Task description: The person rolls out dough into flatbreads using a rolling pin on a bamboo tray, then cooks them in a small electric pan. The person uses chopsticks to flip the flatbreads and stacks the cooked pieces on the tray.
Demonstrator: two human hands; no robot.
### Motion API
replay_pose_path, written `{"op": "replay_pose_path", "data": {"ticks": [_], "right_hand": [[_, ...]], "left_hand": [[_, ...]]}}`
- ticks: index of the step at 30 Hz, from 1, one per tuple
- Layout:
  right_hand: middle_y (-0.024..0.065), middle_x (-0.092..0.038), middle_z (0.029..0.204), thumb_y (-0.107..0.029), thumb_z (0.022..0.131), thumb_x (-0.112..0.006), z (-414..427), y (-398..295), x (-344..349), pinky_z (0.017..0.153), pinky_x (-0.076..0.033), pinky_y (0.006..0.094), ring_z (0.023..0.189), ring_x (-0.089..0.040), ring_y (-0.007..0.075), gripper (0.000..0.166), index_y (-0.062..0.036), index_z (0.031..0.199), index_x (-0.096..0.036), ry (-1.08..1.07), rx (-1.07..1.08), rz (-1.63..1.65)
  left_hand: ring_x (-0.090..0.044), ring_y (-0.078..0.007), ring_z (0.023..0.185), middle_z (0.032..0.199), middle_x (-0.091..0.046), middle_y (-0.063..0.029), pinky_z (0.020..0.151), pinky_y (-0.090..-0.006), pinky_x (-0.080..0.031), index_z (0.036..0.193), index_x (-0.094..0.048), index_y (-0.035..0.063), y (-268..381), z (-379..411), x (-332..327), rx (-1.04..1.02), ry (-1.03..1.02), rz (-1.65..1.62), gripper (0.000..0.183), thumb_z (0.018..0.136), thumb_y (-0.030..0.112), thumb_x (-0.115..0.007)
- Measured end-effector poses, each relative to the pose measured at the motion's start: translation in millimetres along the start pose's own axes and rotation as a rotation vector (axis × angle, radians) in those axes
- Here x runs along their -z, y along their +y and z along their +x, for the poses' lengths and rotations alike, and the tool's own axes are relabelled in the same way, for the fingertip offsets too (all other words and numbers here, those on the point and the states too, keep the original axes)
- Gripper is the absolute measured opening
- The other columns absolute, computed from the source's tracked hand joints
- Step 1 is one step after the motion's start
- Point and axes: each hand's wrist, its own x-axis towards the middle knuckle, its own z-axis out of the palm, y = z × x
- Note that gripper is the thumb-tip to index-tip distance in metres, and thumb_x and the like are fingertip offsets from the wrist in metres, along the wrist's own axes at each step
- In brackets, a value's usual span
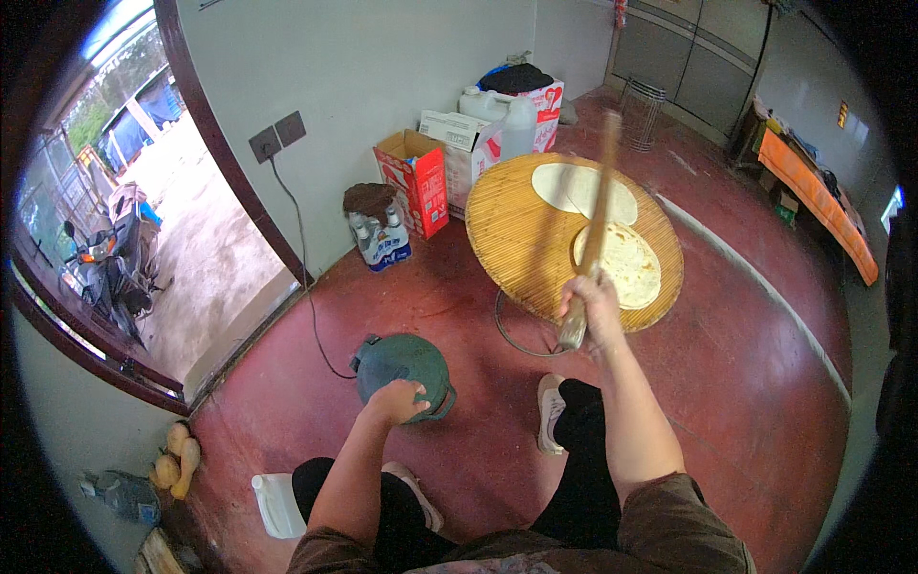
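My right hand (597,305) grips a long wooden stick (604,194), perhaps a rolling pin, near its lower end and holds it up over a round woven bamboo tray (502,237). Browned flatbreads (631,269) lie at the tray's near right, apparently stacked. Beyond them is a paler, flat dough sheet (566,188), partly hidden by the stick. My left hand (396,402), thumb apart from the fingers, is over the front of a round, dark green electric griddle (405,362) on the floor. Whether it touches the lid is unclear. The griddle is closed.
A power cord (305,287) runs from the griddle to a wall socket (265,143). Cartons (423,186), a plastic jug (518,125) and wrapped bottles (384,240) stand along the wall. A white jug (278,506) sits by my left leg. A doorway (215,215) opens at left.
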Motion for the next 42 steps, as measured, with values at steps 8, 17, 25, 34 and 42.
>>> {"op": "replay_pose_path", "data": {"ticks": [8, 17, 25, 34, 42], "right_hand": [[0.0091, -0.058, 0.069, -0.008, 0.073, -0.066, -44, 24, -61, 0.046, -0.048, 0.0296, 0.048, -0.057, 0.0183, 0.037, -0.0007, 0.104, -0.047, -0.662, -0.354, -0.110], [0.0082, -0.057, 0.070, 0.001, 0.075, -0.065, -66, 36, -73, 0.047, -0.051, 0.0299, 0.050, -0.058, 0.0173, 0.046, 0.0027, 0.117, -0.048, -0.804, -0.459, -0.235], [0.0101, -0.056, 0.065, -0.006, 0.070, -0.066, -29, 16, -38, 0.045, -0.046, 0.0301, 0.048, -0.056, 0.0188, 0.048, 0.0069, 0.112, -0.045, -0.284, -0.223, -0.015], [0.0086, -0.060, 0.067, -0.009, 0.081, -0.061, 56, 24, 73, 0.047, -0.049, 0.0303, 0.052, -0.058, 0.0183, 0.012, 0.0011, 0.082, -0.056, 0.560, 0.306, 0.189], [0.0134, -0.064, 0.081, -0.014, 0.089, -0.062, 69, 13, 148, 0.051, -0.055, 0.0320, 0.067, -0.067, 0.0227, 0.021, 0.0052, 0.089, -0.055, 0.929, 0.281, 0.385]], "left_hand": [[-0.059, -0.0361, 0.107, 0.109, -0.065, -0.0180, 0.090, -0.0445, -0.047, 0.112, -0.064, 0.0063, -13, -3, -6, -0.048, 0.055, 0.037, 0.040, 0.085, 0.036, -0.063], [-0.061, -0.0361, 0.103, 0.105, -0.066, -0.0182, 0.088, -0.0451, -0.048, 0.110, -0.064, 0.0066, -5, -14, 1, 0.032, 0.031, 0.042, 0.038, 0.085, 0.035, -0.063], [-0.060, -0.0356, 0.104, 0.106, -0.066, -0.0179, 0.087, -0.0447, -0.048, 0.108, -0.064, 0.0065, 1, -8, 0, 0.003, 0.021, 0.051, 0.037, 0.084, 0.035, -0.063], [-0.060, -0.0342, 0.107, 0.111, -0.065, -0.0164, 0.089, -0.0441, -0.048, 0.112, -0.064, 0.0083, 9, -7, 3, 0.054, -0.016, 0.051, 0.039, 0.083, 0.036, -0.063], [-0.060, -0.0365, 0.103, 0.106, -0.066, -0.0188, 0.088, -0.0462, -0.048, 0.111, -0.064, 0.0073, 10, -6, -2, -0.002, 0.033, 0.023, 0.040, 0.085, 0.037, -0.063]]}}
